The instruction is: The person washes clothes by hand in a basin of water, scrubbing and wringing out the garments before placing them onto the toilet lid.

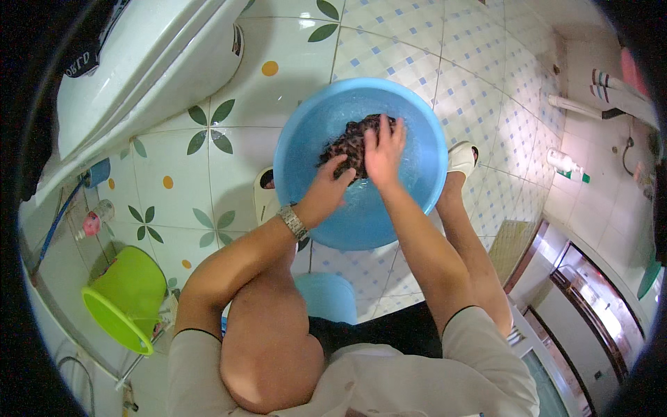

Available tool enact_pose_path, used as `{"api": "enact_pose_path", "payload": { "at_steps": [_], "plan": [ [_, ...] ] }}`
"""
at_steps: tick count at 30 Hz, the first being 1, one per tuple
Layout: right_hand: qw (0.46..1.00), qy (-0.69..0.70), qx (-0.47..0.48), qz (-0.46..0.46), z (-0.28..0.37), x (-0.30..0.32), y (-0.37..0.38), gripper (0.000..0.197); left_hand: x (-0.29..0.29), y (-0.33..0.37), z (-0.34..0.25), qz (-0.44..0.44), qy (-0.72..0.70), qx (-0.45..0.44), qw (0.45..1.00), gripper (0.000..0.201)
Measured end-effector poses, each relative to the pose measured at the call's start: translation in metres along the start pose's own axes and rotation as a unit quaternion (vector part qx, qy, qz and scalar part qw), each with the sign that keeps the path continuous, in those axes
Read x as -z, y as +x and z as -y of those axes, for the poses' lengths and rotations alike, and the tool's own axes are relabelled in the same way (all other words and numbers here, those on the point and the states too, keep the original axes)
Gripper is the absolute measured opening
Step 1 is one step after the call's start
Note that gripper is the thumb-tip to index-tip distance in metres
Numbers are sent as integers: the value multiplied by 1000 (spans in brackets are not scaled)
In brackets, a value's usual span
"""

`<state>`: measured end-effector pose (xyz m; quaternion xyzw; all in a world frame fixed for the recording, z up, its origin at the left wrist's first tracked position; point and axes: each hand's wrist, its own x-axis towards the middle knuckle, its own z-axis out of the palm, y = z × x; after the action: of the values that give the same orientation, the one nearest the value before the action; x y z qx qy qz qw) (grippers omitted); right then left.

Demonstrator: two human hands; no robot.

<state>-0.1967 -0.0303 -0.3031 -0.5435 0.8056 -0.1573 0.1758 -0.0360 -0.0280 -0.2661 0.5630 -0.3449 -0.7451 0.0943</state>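
Note:
A round light-blue basin (290,201) stands on the tiled floor between my feet with water in it. Inside lies a wet, bunched brown-and-black mottled cloth (349,144). My left hand (329,187), below a metal-band watch (292,222) on the wrist, presses at the cloth's near left side with fingers curled into it. My right hand (384,151) rests on the cloth's right side, its fingers stretched and a little apart. Parts of the fingertips blur or sink into the folds.
A pale blue stool (326,295) is under me. Cream slippers (463,158) flank the basin. On the left stand a green bucket (128,295) and a white tub-like fixture (160,76). A white bottle (563,161) sits by the right wall.

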Motion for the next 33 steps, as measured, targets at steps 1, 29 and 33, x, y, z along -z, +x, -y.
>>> {"api": "enact_pose_path", "payload": {
  "at_steps": [1, 29, 33],
  "plan": [
    [989, -81, 100, 76, 13, 6, -11, 55, 9, 11, 23, -33, 51, -36, 998, 62],
    [948, 266, -171, -36, -33, -1, 0, 18, -24, -1, -18, 58, -122, -108, 985, 52],
    [964, 213, -136, -88, -44, 12, -3, 41, -25, -12, -15, 45, -65, -98, 992, 73]
  ]
}}
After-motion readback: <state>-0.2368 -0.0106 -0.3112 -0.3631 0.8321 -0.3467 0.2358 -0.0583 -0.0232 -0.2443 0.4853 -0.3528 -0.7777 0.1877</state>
